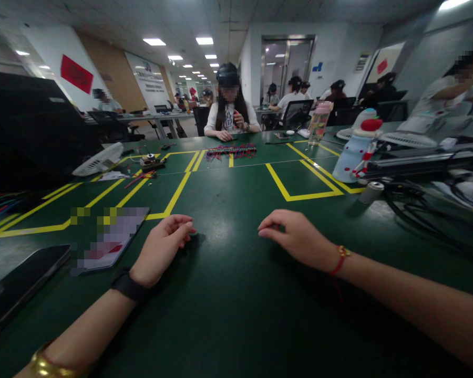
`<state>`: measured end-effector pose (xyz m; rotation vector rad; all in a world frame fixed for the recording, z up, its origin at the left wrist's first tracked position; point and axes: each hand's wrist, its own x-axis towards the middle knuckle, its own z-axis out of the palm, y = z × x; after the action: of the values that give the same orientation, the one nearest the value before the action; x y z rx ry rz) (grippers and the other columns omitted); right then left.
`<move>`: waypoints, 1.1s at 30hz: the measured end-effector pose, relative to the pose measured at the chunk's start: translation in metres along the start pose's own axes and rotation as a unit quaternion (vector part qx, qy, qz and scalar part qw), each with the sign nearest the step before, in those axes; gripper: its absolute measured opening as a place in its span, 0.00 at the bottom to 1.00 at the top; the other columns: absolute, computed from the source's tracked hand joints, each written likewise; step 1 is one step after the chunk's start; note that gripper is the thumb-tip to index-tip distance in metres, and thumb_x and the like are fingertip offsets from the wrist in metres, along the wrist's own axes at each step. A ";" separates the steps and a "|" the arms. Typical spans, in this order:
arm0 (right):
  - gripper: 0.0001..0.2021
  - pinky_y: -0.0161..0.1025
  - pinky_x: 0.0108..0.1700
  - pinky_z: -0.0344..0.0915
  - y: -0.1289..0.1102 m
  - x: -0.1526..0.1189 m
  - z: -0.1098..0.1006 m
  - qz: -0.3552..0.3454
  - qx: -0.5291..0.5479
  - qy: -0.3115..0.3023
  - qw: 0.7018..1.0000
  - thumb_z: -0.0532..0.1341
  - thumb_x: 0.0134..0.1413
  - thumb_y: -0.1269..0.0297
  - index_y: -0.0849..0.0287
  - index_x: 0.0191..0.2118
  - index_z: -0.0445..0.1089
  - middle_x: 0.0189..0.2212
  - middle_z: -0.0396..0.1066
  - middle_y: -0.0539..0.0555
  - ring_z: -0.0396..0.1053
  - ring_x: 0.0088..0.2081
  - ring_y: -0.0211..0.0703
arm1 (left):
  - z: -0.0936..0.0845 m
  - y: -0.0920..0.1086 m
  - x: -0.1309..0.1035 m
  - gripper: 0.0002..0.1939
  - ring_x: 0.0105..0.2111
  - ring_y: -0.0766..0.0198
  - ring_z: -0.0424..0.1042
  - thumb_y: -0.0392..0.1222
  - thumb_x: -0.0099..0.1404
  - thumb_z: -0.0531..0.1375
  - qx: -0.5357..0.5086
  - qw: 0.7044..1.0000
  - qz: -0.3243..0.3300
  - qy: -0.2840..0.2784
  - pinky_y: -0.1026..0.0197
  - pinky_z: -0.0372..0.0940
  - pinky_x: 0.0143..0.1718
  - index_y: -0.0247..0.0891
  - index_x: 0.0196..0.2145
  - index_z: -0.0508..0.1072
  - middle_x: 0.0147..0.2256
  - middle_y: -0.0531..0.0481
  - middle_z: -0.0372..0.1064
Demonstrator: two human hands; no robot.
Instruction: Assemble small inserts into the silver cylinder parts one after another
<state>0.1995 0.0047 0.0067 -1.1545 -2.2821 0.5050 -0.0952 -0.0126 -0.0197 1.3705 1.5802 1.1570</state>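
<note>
My left hand (163,247), with a black band at the wrist, hovers over or rests at the dark green tabletop (228,294). Its fingers are curled, the thumb lies close against them, and no object shows in them. A pale phone-like rectangle (118,236), partly pixelated, lies just left of that hand. Across a gap, my right hand (289,231) has thumb and fingertips drawn together, with nothing visible between them. A red cord bracelet is on its wrist. A dark phone-like slab (23,283) lies at the left edge.
Yellow tape (315,198) marks the table. Red-blue wire bundle (232,151) lies before a seated person (230,113) opposite. At right stand a blue bottle (349,155), a small metal cylinder (371,192) and black cables (421,220). A white fan (98,160) and black monitor (27,131) are left.
</note>
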 end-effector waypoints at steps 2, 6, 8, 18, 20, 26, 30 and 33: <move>0.12 0.37 0.37 0.60 0.025 -0.002 -0.039 0.055 -0.058 0.086 0.993 0.58 0.54 0.57 0.56 0.38 0.74 0.34 0.72 0.52 0.66 0.34 0.38 | 0.000 -0.002 0.001 0.16 0.24 0.68 0.65 0.48 0.57 0.60 -0.001 1.000 0.000 0.001 0.65 0.59 0.25 0.37 0.41 0.69 0.30 0.51 0.70; 0.15 0.39 0.39 0.56 0.091 -0.020 -0.118 0.178 -0.288 0.212 0.917 0.59 0.52 0.56 0.61 0.37 0.76 0.36 0.72 0.58 0.65 0.38 0.43 | 0.001 -0.003 0.002 0.16 0.24 0.68 0.65 0.47 0.56 0.60 0.001 1.000 -0.005 0.011 0.65 0.59 0.26 0.38 0.41 0.70 0.30 0.52 0.71; 0.16 0.39 0.38 0.54 0.118 -0.031 -0.143 0.257 -0.321 0.189 0.892 0.59 0.52 0.54 0.61 0.37 0.76 0.36 0.73 0.59 0.65 0.37 0.43 | 0.002 -0.003 0.001 0.16 0.24 0.68 0.65 0.47 0.56 0.60 0.006 1.000 -0.005 0.018 0.65 0.59 0.25 0.38 0.41 0.71 0.30 0.52 0.71; 0.17 0.37 0.36 0.54 0.151 -0.045 -0.160 0.344 -0.331 0.169 0.862 0.59 0.50 0.53 0.59 0.37 0.76 0.33 0.73 0.57 0.63 0.33 0.40 | 0.000 -0.003 0.000 0.16 0.26 0.68 0.65 0.48 0.57 0.60 0.012 1.000 -0.006 0.002 0.65 0.60 0.27 0.38 0.42 0.70 0.32 0.51 0.71; 0.17 0.38 0.35 0.54 0.154 -0.045 -0.162 0.350 -0.332 0.169 0.859 0.59 0.50 0.53 0.60 0.37 0.76 0.34 0.73 0.59 0.63 0.34 0.41 | 0.000 -0.002 -0.001 0.16 0.26 0.67 0.65 0.48 0.57 0.60 0.009 1.000 -0.008 0.005 0.64 0.60 0.27 0.39 0.41 0.70 0.32 0.51 0.71; 0.20 0.39 0.35 0.54 0.159 -0.047 -0.165 0.383 -0.310 0.174 0.853 0.58 0.50 0.51 0.63 0.38 0.76 0.33 0.72 0.61 0.64 0.34 0.42 | 0.000 0.000 -0.003 0.16 0.27 0.67 0.65 0.48 0.57 0.60 0.005 1.000 -0.012 0.003 0.65 0.60 0.27 0.39 0.42 0.71 0.32 0.51 0.71; 0.20 0.37 0.35 0.55 0.167 -0.047 -0.166 0.427 -0.244 0.207 0.846 0.63 0.44 0.50 0.60 0.38 0.76 0.33 0.73 0.56 0.66 0.34 0.41 | -0.001 -0.004 -0.001 0.16 0.27 0.67 0.64 0.49 0.59 0.59 0.011 1.000 -0.009 -0.004 0.66 0.59 0.27 0.39 0.42 0.70 0.33 0.51 0.71; 0.19 0.36 0.34 0.56 0.173 -0.047 -0.166 0.429 -0.235 0.247 0.836 0.64 0.42 0.50 0.58 0.37 0.77 0.32 0.73 0.54 0.67 0.35 0.41 | -0.001 -0.006 0.000 0.16 0.28 0.68 0.64 0.50 0.59 0.59 0.015 1.000 -0.006 -0.003 0.66 0.59 0.27 0.40 0.42 0.70 0.33 0.51 0.71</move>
<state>0.4309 0.0790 0.0308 -2.2560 -1.3662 -0.0937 -0.0986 -0.0130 -0.0254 1.3802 1.6056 1.1264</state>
